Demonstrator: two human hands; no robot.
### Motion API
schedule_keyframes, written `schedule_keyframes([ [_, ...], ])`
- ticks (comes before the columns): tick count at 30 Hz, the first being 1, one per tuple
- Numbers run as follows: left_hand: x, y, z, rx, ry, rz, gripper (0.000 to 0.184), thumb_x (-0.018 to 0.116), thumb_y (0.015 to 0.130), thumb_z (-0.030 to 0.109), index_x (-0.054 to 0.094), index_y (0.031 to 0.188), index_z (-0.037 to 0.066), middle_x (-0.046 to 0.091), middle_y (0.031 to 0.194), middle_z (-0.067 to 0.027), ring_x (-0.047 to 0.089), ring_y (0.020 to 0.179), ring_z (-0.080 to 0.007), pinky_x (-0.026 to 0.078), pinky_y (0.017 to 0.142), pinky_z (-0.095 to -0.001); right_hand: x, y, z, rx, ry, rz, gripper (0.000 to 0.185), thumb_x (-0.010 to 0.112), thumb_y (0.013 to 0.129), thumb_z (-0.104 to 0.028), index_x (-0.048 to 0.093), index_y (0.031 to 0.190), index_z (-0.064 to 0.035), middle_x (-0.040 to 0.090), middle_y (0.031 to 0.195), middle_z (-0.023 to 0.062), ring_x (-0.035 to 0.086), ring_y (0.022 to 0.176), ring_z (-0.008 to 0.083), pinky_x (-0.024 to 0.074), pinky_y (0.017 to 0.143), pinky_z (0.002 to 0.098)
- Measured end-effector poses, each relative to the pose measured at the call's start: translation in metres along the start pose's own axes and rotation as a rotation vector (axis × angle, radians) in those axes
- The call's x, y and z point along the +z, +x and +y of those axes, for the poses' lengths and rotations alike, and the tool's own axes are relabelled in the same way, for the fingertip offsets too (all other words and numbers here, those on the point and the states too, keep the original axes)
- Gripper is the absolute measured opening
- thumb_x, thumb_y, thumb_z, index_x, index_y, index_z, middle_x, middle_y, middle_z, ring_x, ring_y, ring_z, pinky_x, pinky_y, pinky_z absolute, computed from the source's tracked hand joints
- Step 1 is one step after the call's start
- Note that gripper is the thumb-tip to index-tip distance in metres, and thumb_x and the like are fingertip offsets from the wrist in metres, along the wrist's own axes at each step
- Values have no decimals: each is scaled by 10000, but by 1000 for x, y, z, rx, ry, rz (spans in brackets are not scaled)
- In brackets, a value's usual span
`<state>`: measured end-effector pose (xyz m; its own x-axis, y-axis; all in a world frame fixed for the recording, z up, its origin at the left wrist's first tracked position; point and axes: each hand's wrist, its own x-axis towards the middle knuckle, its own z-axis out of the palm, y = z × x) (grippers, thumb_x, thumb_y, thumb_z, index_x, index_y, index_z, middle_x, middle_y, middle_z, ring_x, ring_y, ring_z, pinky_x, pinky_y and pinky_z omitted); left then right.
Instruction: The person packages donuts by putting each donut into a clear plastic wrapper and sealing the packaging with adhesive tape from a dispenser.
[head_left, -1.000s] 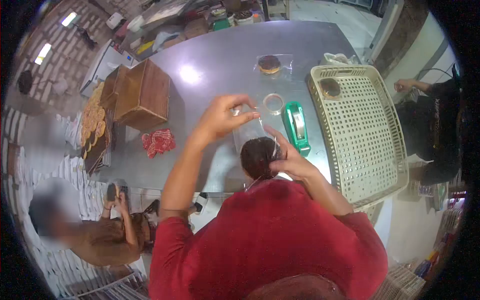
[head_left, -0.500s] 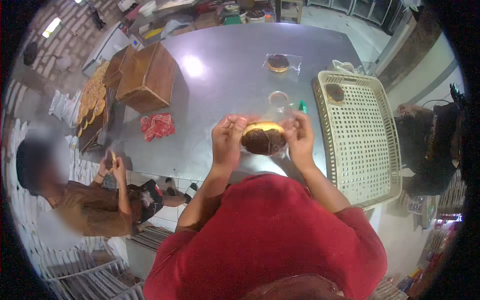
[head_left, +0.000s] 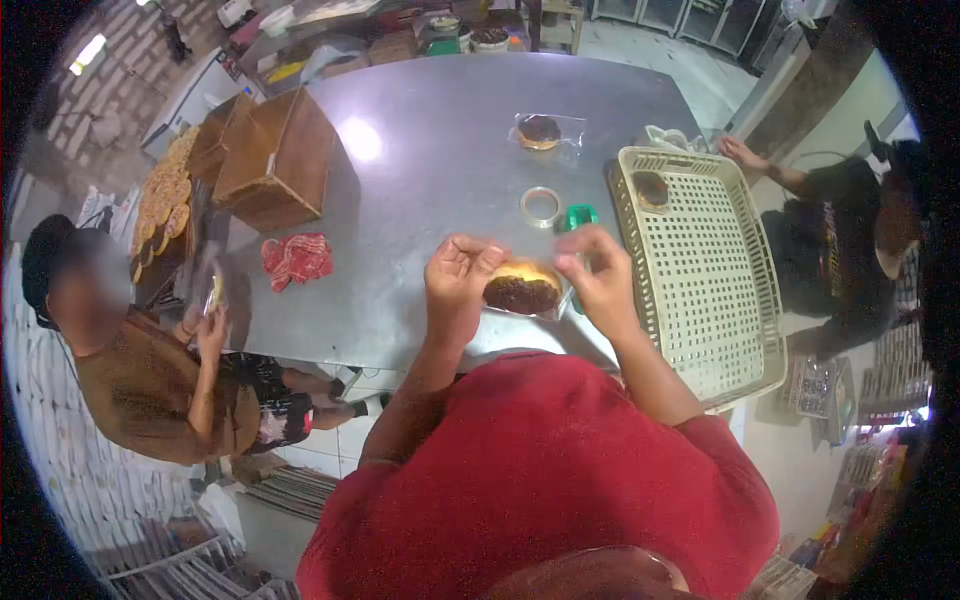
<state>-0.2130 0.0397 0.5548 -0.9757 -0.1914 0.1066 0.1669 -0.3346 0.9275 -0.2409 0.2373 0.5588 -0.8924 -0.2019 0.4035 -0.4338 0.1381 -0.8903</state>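
Over the near side of the metal table, a bread bun with dark chocolate topping [head_left: 522, 293] sits in a clear plastic bag. My left hand [head_left: 460, 285] is closed, pinching the bag's upper left side between thumb and fingers. At the bag's upper right, my right hand [head_left: 602, 280] has thumb and forefinger pinched together, somewhat blurred; the clear film there is hard to see. Just beyond the hands lie a roll of clear tape [head_left: 524, 211] and a green tape dispenser [head_left: 581, 216]. Farther back is another bagged chocolate-topped bun [head_left: 540, 130].
On the right stands a cream slatted crate [head_left: 634, 260] holding one bagged bun [head_left: 652, 189]. Left are a wooden box [head_left: 275, 150], a red patterned cloth [head_left: 297, 260] and stacked topped breads [head_left: 165, 195]. One co-worker [head_left: 160, 390] handles a bag at left; another [head_left: 830, 250] stands right.
The view has shifted slightly. My right hand has drawn in over the bag's right corner, and the bun sits more upright. The right co-worker's hand has moved to the crate's far corner.
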Motion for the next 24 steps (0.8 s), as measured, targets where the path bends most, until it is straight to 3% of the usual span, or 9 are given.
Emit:
schedule_keyframes([
  [5, -8, 8, 5, 148, 65, 12, 156, 687, 910, 10, 535, 890, 34, 598, 806, -23, 579, 769, -89, 506, 742, -237, -14, 15, 0, -40, 88, -80, 99, 694, 886, -64, 626, 903, 5, 655, 952, 111, 636, 1034, 251, 484, 915, 385],
  [9, -15, 2, 5, 59, 42, -10, 191, 715, 893, 50, 525, 890, 59, 595, 816, -23, 569, 780, -93, 488, 724, -243, -5, 23, -21, -161, -62, -212, 124, 726, 857, -75, 630, 848, 2, 663, 988, 128, 632, 1077, 271, 476, 933, 380],
  [13, -41, 3, -7, -2, 317, 71, 200, 718, 890, 59, 525, 839, 66, 596, 830, -25, 579, 799, -102, 496, 730, -257, 3, 20, -27, -316, -59, -293, 120, 733, 847, -75, 641, 817, -5, 680, 981, 130, 649, 1044, 268, 483, 929, 386],
  [15, -64, -3, -24, 221, 723, -203, 162, 713, 890, 64, 569, 815, 60, 637, 866, -63, 611, 830, -131, 508, 752, -270, 9, 12, -25, -35, -5, -380, 97, 732, 849, -75, 671, 833, -1, 695, 946, 118, 663, 968, 255, 501, 886, 374],
  [17, -53, -12, -8, -191, 700, -73, 95, 699, 899, 78, 636, 843, 33, 673, 968, -104, 644, 882, -189, 516, 791, -303, 15, 3, -18, 216, 18, -386, 84, 727, 868, -82, 706, 875, -1, 721, 941, 119, 676, 908, 205, 518, 797, 327],
  [19, -58, -21, -19, 233, 529, -256, 100, 705, 897, 94, 678, 931, 4, 674, 1065, -125, 651, 958, -221, 516, 844, -332, 22, -3, -3, 163, 35, -327, 65, 716, 878, -65, 710, 862, -3, 688, 862, 82, 641, 824, 157, 495, 759, 284],
  [22, -39, -31, -40, 331, 389, -233, 119, 696, 908, 94, 682, 958, -14, 662, 1092, -129, 641, 1006, -234, 510, 876, -350, 28, -1, 10, -87, 4, -358, 62, 709, 886, -54, 687, 924, -10, 602, 782, 19, 577, 767, 123, 463, 738, 255],
  [23, -38, -31, -43, 344, 352, -231, 109, 695, 904, 81, 684, 962, -10, 661, 1091, -134, 638, 1016, -238, 508, 883, -351, 29, 0, 16, -90, 10, -419, 62, 709, 886, -54, 687, 924, -10, 602, 782, 19, 577, 767, 123, 463, 738, 255],
  [24, -39, -31, -46, 356, 318, -241, 101, 694, 900, 69, 687, 966, -6, 660, 1090, -139, 634, 1027, -241, 506, 890, -352, 31, 0, 22, 94, 140, -375, 82, 709, 886, -54, 671, 946, -13, 577, 790, 15, 557, 766, 119, 454, 734, 252],
])
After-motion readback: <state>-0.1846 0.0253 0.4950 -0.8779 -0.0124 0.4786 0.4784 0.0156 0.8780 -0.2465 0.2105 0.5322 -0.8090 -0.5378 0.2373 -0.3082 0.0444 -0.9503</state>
